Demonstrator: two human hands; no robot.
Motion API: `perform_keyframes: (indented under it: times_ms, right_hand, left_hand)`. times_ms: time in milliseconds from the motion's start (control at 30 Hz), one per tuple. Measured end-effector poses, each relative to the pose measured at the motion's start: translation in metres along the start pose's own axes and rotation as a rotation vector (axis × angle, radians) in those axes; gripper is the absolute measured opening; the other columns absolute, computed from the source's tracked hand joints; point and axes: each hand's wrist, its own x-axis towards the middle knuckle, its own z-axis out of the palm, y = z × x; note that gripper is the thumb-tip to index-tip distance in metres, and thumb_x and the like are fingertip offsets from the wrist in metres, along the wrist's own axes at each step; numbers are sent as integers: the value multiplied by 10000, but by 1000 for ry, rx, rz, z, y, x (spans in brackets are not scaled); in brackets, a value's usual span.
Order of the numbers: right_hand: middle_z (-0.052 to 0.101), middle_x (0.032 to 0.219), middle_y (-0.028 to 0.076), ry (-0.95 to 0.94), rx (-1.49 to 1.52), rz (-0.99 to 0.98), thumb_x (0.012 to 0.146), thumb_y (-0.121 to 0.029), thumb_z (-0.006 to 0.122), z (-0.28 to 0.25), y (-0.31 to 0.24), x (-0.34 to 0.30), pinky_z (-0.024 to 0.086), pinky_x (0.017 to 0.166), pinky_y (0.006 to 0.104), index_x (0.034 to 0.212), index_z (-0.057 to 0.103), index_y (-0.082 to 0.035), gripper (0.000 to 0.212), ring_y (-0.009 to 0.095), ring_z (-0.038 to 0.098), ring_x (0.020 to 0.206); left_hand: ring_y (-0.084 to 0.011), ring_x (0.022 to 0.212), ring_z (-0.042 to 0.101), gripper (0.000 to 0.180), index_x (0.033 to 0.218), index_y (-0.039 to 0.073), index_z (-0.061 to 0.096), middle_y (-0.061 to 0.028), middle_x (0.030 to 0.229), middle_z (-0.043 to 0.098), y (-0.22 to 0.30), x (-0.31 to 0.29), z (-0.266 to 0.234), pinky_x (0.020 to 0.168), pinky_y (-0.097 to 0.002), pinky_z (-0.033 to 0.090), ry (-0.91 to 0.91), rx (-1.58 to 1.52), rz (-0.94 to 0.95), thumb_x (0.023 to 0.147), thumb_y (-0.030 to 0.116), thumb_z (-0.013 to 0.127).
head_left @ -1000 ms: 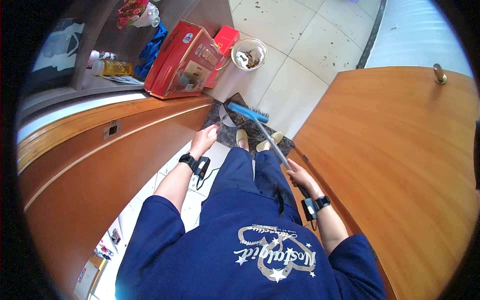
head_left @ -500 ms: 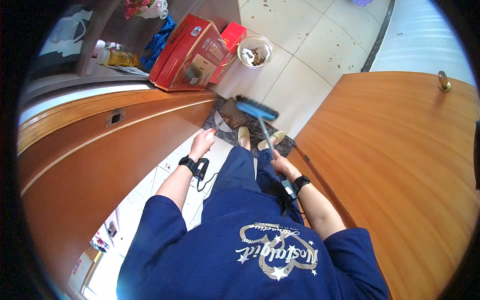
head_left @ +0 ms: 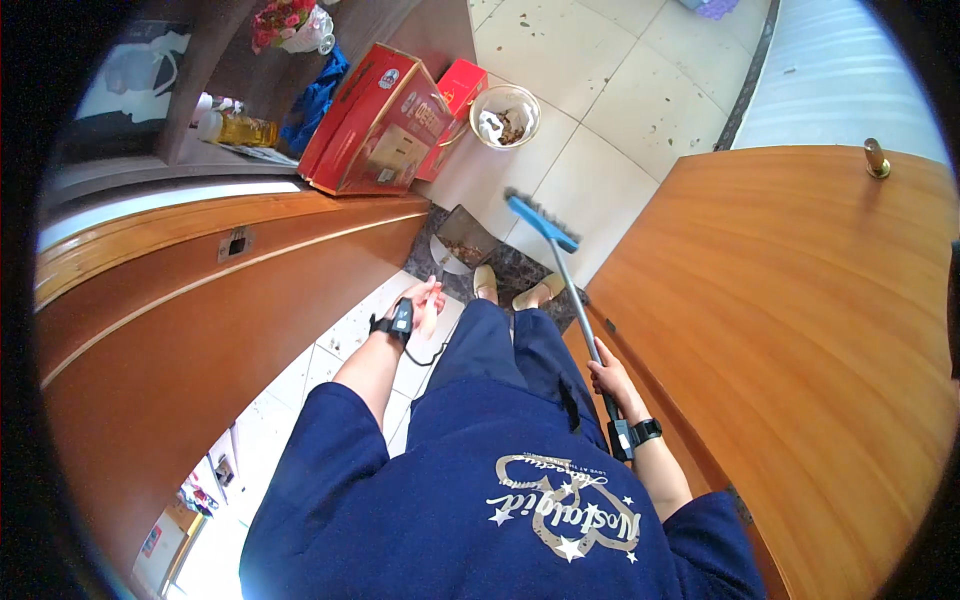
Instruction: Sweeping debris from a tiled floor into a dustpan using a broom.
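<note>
The blue broom (head_left: pixel 540 222) sits at upper centre, the right hand (head_left: pixel 613 378) clamped around its shaft. To its left, the dustpan (head_left: pixel 465 225) could spill its debris (head_left: pixel 462 253) if tipped. I cannot tell whether the left hand (head_left: pixel 425 303) grips the dustpan's handle; the bristles (head_left: pixel 550 214) blur.

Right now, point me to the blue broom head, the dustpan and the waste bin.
Blue broom head (head_left: pixel 542 223): head view, middle of the blue bar.
Dustpan (head_left: pixel 470 224): head view, bare dark part of the pan.
Waste bin (head_left: pixel 510 97): head view, inside of the far wall.
</note>
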Motion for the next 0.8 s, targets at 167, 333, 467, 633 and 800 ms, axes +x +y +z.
perform_keyframes:
  times_ms: [167, 333, 467, 633, 800]
  right_hand:
    - [412, 556, 0, 108, 203, 23, 837, -86, 453, -24, 13, 11, 360, 390, 247, 1357, 170, -249, 615, 102, 404, 436]
    - [381, 550, -22, 85, 283, 19, 846, -80, 440, -49, 12, 6, 352, 381, 207, 1350, 186, -258, 592, 69, 380, 426]
    - [386, 556, -16, -8, 277, 1, 844, -82, 447, -58, 14, 5, 351, 385, 204, 1347, 200, -249, 585, 71, 377, 426]
    - [391, 558, -13, -55, 272, 7, 847, -73, 448, -59, 8, 2, 352, 386, 204, 1352, 191, -243, 591, 73, 377, 426]
    - [437, 589, -10, -77, 173, -34, 846, -59, 454, -68, 15, 13, 354, 390, 211, 1348, 210, -209, 577, 77, 407, 447]
  left_hand:
    - [-123, 494, 419, 242, 738, 55, 434, -44, 589, 449, -20, -67, 32, 475, -215, 379, -82, 96, -97, 838, 257, 523]
    - [-111, 521, 454, 289, 963, -7, 501, -39, 678, 493, -38, -140, 55, 446, -210, 383, -40, 181, -85, 837, 252, 518]
    - [-116, 526, 490, 271, 968, 14, 487, -35, 747, 507, -49, -168, 75, 424, -223, 411, -73, 342, 61, 812, 226, 552]
    - [-113, 547, 518, 316, 970, 49, 429, -55, 760, 518, -51, -178, 114, 421, -236, 412, -77, 629, 263, 765, 191, 623]
    - [-102, 481, 510, 335, 933, 64, 415, -40, 701, 523, -37, -142, 135, 382, -220, 415, -81, 796, 487, 718, 154, 655]
